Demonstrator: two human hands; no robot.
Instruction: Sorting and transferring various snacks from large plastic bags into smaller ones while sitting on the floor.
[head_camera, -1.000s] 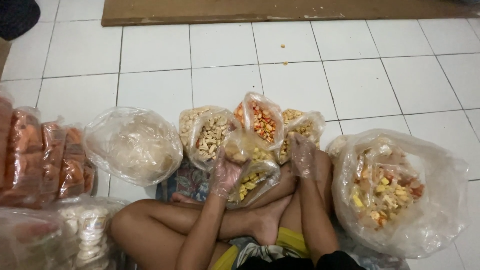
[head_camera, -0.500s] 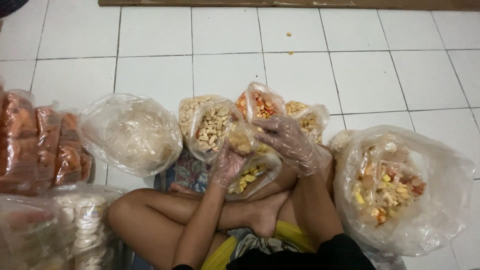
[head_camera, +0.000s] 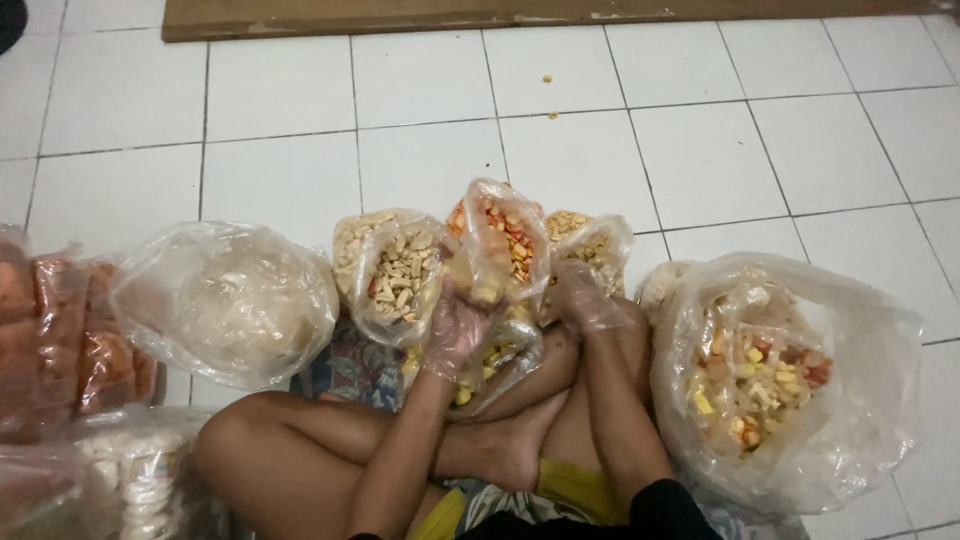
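Observation:
I sit cross-legged on a white tiled floor. My left hand (head_camera: 457, 325), in a thin clear plastic glove, grips a small clear bag of mixed crackers (head_camera: 495, 290) held over my feet. My right hand (head_camera: 585, 298), also gloved, reaches into or rests at the mouth of a bag of yellow snacks (head_camera: 592, 240) just behind it; whether it holds anything is hidden. Between these stands an open bag of red and yellow crackers (head_camera: 505, 232). An open bag of pale stick crackers (head_camera: 392, 270) is left of it.
A large clear bag of mixed crackers (head_camera: 775, 375) stands at my right. A big bag of pale chips (head_camera: 225, 300) lies at my left, with packed orange snack bags (head_camera: 60, 335) and white ring crackers (head_camera: 135, 475) beyond. A wooden board (head_camera: 480, 14) edges the far floor; crumbs (head_camera: 547, 80) lie there.
My right hand moved from the right, across over the small bag, then back down to the yellow snack bag. My left hand stayed on the small bag.

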